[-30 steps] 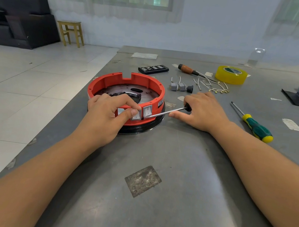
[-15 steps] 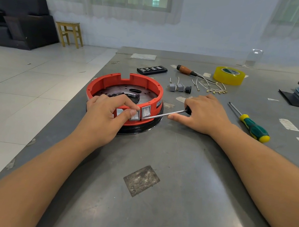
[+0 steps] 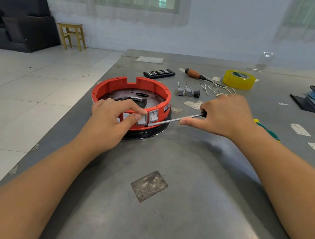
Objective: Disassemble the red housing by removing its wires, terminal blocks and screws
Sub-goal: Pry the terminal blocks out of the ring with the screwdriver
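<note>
Bare table (image 3: pixel 160 219) up front; red housing (image 3: pixel 117 85), loose parts (image 3: pixel 187 92) crowd behind

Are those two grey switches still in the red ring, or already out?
In. Both grey switches sit seated in the red housing wall; the left hand pinches one, the screwdriver tip beneath the other.

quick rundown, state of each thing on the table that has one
red housing: upright on table, top open
left hand: pinches a grey switch
second grey switch: seated in the housing wall
right hand: grips screwdriver, tip at the switches
removed switches: loose on table
yellow tape roll: lying flat
</note>
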Available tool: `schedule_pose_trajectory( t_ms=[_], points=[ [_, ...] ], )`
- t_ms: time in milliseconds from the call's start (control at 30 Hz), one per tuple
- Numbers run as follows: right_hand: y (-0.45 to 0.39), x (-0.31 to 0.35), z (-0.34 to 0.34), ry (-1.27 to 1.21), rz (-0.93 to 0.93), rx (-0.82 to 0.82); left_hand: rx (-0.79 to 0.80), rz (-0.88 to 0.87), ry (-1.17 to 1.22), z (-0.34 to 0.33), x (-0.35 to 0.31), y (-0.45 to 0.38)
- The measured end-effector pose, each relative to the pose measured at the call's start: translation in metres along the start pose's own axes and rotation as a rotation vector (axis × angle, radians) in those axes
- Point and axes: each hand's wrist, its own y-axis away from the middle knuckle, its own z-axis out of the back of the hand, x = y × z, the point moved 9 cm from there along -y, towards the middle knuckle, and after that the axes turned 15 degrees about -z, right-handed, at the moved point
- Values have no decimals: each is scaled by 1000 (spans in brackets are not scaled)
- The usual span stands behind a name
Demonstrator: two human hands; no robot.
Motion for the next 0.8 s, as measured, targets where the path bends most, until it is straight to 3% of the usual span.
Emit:
schedule_pose_trajectory(
  t_ms=[267,800],
  points=[
    [0,17,-12,-91,-22,78,16,39,3,-2,4,1],
    [5,27,1,-195,-95,-239,50,60,-12,-1,4,0]
  ],
)
